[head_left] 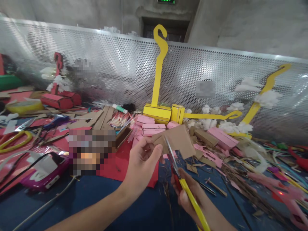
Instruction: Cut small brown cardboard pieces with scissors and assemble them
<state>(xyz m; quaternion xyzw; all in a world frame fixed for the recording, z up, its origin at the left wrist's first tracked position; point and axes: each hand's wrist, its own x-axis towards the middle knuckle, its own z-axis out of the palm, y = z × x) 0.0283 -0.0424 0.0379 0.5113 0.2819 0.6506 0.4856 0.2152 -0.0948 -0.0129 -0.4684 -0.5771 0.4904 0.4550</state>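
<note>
My left hand (141, 163) pinches the left edge of a brown cardboard piece (179, 141) and holds it up above the blue table. My right hand (190, 195) grips scissors (179, 178) with yellow and red handles. Their blades point up and away and bite into the lower edge of the cardboard. Small cardboard offcuts (192, 168) lie on the table just beyond the scissors.
A perforated metal screen (115, 64) runs across the back. Yellow hook-shaped cardboard models (158, 73) stand on yellow boxes (157, 113), with pink boxes (152, 128), white cotton tufts (237, 126), a red sheet (120, 160), a purple device (43, 173) and strewn scraps around.
</note>
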